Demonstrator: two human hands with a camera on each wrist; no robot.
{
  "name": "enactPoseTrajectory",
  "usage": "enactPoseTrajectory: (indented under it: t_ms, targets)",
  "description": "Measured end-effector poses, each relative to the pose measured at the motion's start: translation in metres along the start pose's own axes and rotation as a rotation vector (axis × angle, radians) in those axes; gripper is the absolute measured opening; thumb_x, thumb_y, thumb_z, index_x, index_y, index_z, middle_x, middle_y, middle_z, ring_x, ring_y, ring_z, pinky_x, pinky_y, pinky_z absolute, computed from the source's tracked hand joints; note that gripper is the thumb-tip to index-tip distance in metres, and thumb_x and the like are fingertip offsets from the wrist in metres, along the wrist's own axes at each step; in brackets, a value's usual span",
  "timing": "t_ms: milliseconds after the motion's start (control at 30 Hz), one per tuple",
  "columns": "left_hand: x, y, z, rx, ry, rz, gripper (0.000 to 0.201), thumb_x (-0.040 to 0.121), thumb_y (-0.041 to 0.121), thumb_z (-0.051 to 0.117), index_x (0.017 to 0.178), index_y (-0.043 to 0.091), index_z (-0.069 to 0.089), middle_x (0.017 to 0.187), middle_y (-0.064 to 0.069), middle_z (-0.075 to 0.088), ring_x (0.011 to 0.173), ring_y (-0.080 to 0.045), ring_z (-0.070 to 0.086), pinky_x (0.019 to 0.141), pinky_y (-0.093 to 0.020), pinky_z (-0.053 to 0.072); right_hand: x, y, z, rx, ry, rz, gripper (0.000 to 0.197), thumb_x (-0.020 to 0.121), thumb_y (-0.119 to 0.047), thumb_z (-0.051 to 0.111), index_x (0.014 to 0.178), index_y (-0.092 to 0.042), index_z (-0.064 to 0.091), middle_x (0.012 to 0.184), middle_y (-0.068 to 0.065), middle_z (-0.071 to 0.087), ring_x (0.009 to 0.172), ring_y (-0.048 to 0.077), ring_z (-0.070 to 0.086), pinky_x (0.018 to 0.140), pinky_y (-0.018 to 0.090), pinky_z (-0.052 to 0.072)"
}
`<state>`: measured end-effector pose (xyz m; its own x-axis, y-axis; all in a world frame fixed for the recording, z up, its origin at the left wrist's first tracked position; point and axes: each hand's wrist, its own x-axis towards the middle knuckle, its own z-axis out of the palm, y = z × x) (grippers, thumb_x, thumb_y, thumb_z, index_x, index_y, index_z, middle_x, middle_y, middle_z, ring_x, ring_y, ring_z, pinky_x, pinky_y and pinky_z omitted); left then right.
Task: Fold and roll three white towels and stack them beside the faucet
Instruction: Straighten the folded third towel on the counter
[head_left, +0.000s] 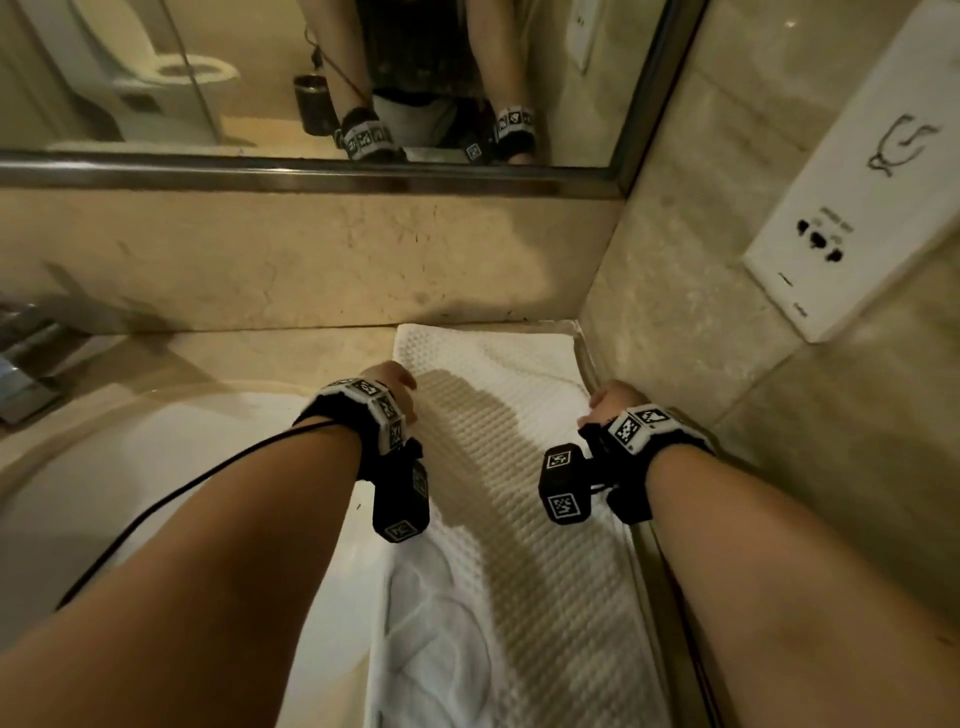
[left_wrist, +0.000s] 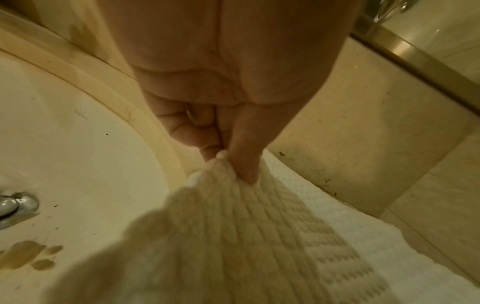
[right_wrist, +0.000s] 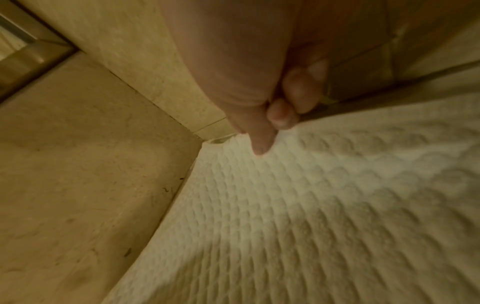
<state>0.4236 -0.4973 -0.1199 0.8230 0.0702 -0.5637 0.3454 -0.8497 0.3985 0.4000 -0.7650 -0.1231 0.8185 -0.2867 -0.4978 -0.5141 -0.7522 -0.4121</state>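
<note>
A white waffle-weave towel (head_left: 519, 493) lies lengthwise on the marble counter, against the right wall. Its upper layer is lifted off the far part of the towel. My left hand (head_left: 397, 387) pinches that layer's left corner between thumb and fingers (left_wrist: 241, 162); the cloth bunches under the thumb. My right hand (head_left: 608, 402) holds the right edge of the towel (right_wrist: 311, 195) next to the wall, thumb (right_wrist: 262, 142) pressed on the cloth, fingers curled behind. A chrome faucet (head_left: 23, 358) stands at the far left.
The white sink basin (head_left: 156, 493) lies left of the towel, its drain (left_wrist: 15, 205) in the left wrist view. A mirror (head_left: 311, 78) runs along the back wall. A white socket panel (head_left: 857, 208) sits on the right wall. Marble counter (head_left: 260, 353) shows behind the basin.
</note>
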Motion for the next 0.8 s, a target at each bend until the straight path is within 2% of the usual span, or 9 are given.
enactPoseTrajectory:
  t_ms: [67,133,200,267,367,433,500,600,800]
  targets:
    - [0.0,0.004,-0.014,-0.034,0.086,0.019,0.045,0.082,0.01,0.071,0.125,0.013,0.057,0.134,-0.014,0.051,0.12,-0.031,0.052,0.092,-0.033,0.046,0.001,-0.009,-0.01,0.106,0.061,-0.036,0.037,0.086,-0.01,0.064,0.064,-0.023,0.037,0.124,0.017,0.06,0.115,0.029,0.058,0.077,0.023,0.041]
    - [0.005,0.009,-0.032,-0.096,0.235,0.067,0.039,0.083,0.01,0.07,0.119,0.014,0.058,0.127,-0.016,0.056,0.113,-0.033,0.056,0.088,-0.035,0.047,0.008,-0.027,-0.021,0.236,0.154,-0.09,0.035,0.085,-0.007,0.065,0.065,-0.021,0.04,0.115,0.019,0.064,0.104,0.031,0.064,0.081,0.025,0.051]
    - [0.012,0.016,-0.052,-0.181,0.388,0.133,0.035,0.084,0.009,0.068,0.117,0.012,0.056,0.118,-0.019,0.06,0.106,-0.035,0.059,0.084,-0.037,0.049,0.016,-0.051,-0.034,0.379,0.273,-0.156,0.032,0.084,-0.001,0.06,0.066,-0.02,0.041,0.106,0.02,0.066,0.093,0.033,0.068,0.085,0.041,0.056]
    - [0.018,0.023,-0.068,-0.266,0.47,0.169,0.035,0.085,0.009,0.067,0.118,0.009,0.054,0.115,-0.021,0.062,0.102,-0.037,0.06,0.085,-0.042,0.051,0.026,-0.071,-0.047,0.422,0.349,-0.231,0.029,0.083,-0.002,0.057,0.067,-0.021,0.042,0.102,0.02,0.065,0.091,0.034,0.067,0.084,0.046,0.056]
    - [0.028,0.024,-0.07,-0.211,0.429,0.144,0.036,0.087,0.008,0.065,0.12,0.01,0.053,0.114,-0.021,0.062,0.1,-0.037,0.061,0.083,-0.04,0.051,0.031,-0.082,-0.05,0.118,0.304,-0.236,0.006,0.086,-0.019,0.06,0.086,-0.024,0.057,0.115,0.01,0.064,0.107,0.03,0.062,0.094,0.033,0.05]
    - [0.033,0.021,-0.058,-0.142,0.391,0.111,0.032,0.09,0.008,0.059,0.121,0.014,0.052,0.113,-0.018,0.062,0.095,-0.034,0.06,0.075,-0.034,0.047,0.039,-0.074,-0.035,-0.101,0.188,-0.209,0.029,0.09,-0.03,0.057,0.118,-0.024,0.059,0.132,0.007,0.054,0.119,0.029,0.053,0.1,0.032,0.043]
    - [0.038,0.019,-0.042,-0.086,0.361,0.11,0.035,0.091,0.007,0.056,0.124,0.016,0.049,0.116,-0.017,0.059,0.096,-0.035,0.058,0.074,-0.034,0.044,0.039,-0.062,-0.016,-0.215,0.084,-0.209,0.045,0.092,-0.038,0.053,0.133,-0.021,0.049,0.143,0.007,0.044,0.127,0.028,0.047,0.105,0.034,0.04]
    - [0.041,0.016,-0.026,-0.062,0.34,0.135,0.047,0.089,0.009,0.057,0.132,0.02,0.041,0.127,-0.018,0.047,0.106,-0.04,0.055,0.086,-0.04,0.046,0.033,-0.048,0.004,-0.322,0.026,-0.247,0.051,0.092,-0.041,0.049,0.139,-0.023,0.043,0.15,0.003,0.033,0.134,0.025,0.037,0.11,0.032,0.034]
    - [0.021,0.012,-0.012,0.026,0.367,0.086,0.061,0.089,0.022,0.059,0.143,0.032,0.033,0.142,-0.013,0.028,0.123,-0.04,0.043,0.103,-0.043,0.041,0.008,-0.04,0.003,-0.323,0.024,-0.304,0.049,0.094,-0.036,0.049,0.141,-0.021,0.043,0.15,0.002,0.035,0.135,0.022,0.037,0.108,0.025,0.03]
